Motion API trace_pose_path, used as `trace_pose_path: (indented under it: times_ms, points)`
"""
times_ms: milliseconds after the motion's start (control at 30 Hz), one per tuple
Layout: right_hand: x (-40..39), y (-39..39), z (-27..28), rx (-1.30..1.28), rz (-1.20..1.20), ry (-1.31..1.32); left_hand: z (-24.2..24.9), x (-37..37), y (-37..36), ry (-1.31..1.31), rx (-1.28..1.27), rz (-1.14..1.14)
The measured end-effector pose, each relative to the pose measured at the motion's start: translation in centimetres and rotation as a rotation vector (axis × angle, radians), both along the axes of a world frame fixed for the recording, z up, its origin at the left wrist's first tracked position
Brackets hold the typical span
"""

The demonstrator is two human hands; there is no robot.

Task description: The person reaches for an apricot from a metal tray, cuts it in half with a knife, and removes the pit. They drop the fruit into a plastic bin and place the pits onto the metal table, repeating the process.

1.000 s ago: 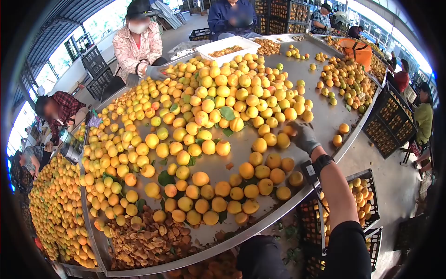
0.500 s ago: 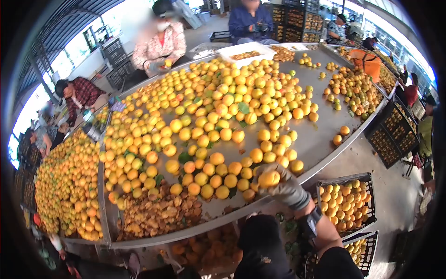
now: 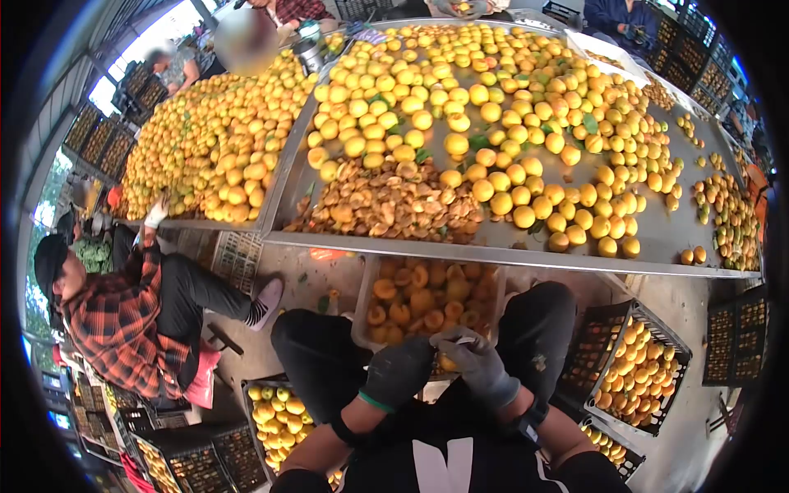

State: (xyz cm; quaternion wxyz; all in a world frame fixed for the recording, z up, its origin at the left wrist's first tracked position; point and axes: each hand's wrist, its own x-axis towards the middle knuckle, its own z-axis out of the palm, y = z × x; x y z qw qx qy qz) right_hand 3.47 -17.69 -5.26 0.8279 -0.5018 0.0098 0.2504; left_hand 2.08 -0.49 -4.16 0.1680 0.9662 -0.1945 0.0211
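Note:
My left hand (image 3: 399, 374), in a dark glove with a green cuff, is closed in front of my lap; what it grips is hidden. My right hand (image 3: 477, 367), in a grey glove, meets it with fingers curled around an apricot (image 3: 446, 362), of which only a bit of yellow shows. Just beyond both hands, between my knees, sits a tub (image 3: 358, 319) filled with orange apricot halves (image 3: 422, 301). Above it is the metal table (image 3: 657, 234) bearing many whole apricots (image 3: 524, 216) and a heap of brown pits or scraps (image 3: 394, 201).
Crates of apricots stand at my right (image 3: 631, 378) and by my left leg (image 3: 279, 419). A person in a plaid shirt (image 3: 123, 329) sits at the left near another apricot pile (image 3: 222, 140). A white tray (image 3: 604, 51) lies across the table, where other people sit.
My view has turned left and down. My right hand has come back from the table edge with an apricot to my lap, where my left hand now shows beside it.

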Motion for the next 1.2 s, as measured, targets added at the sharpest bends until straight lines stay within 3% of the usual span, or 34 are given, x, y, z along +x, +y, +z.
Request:
trace_pose_path:
  times_ms: [33,100,133,200,300,333,367,400,433,500,533,567,600,633,700,800,1000,1200]
  points:
    - [-0.3,-0.1,-0.2,-0.004,0.01,0.004,0.1,-0.1,0.4,0.004,-0.004,0.01]
    - [-0.7,-0.6,-0.3,0.017,0.12,-0.098,0.4,-0.2,1.4,0.284,-0.517,-0.115]
    - [-0.7,-0.9,-0.1,0.034,0.132,-0.098,1.2,-0.3,1.9,0.288,-0.526,-0.113]
    - [0.0,-1.7,-0.7,0.105,0.207,-0.213,2.9,-0.9,3.1,1.479,-1.339,0.243]
    - [0.1,-1.8,-1.5,0.192,0.336,-0.345,2.3,-1.7,4.2,1.676,-1.52,0.108]
    - [-0.5,-1.4,-0.8,0.241,0.253,-0.139,2.1,-1.8,4.2,1.679,-1.522,0.109]
    - [-0.9,-1.0,0.0,0.288,0.168,0.066,1.8,-1.9,4.0,1.574,-1.511,0.174]
    - [-1.0,-0.8,0.9,0.287,0.165,0.067,2.0,-1.9,3.9,1.471,-1.495,0.237]
    - [-1.0,-0.6,1.8,0.202,0.137,0.009,2.4,-1.9,3.9,1.476,-1.493,0.235]
    - [-1.0,-0.6,2.5,0.114,0.11,-0.05,3.3,-1.6,3.9,0.868,-1.155,0.217]
    - [-1.3,-0.7,2.6,-0.082,0.13,-0.209,3.4,-1.8,3.9,0.873,-1.157,0.218]
    - [-1.5,-0.8,2.6,-0.28,0.151,-0.367,3.4,-2.0,3.8,0.502,-0.88,0.144]
    - [-1.7,-0.8,2.6,-0.283,0.154,-0.365,3.4,-2.1,3.6,0.139,-0.592,0.071]
    - [-2.0,-0.7,2.5,-0.255,0.18,-0.307,3.4,-2.5,3.4,0.141,-0.595,0.076]
    - [-2.6,-0.4,2.6,-0.227,0.211,-0.247,3.4,-3.4,2.8,-0.084,-0.266,-0.016]
    - [-3.3,0.7,3.1,-0.22,0.173,-0.234,1.2,-4.2,2.6,-0.257,-0.152,-0.028]
    - [-3.2,1.3,4.9,-0.195,0.151,-0.179,0.9,-4.8,3.3,-0.231,-0.087,-0.022]
    - [-3.6,1.4,4.1,-0.35,0.124,-0.428,0.8,-4.9,3.6,-0.172,-0.17,-0.098]
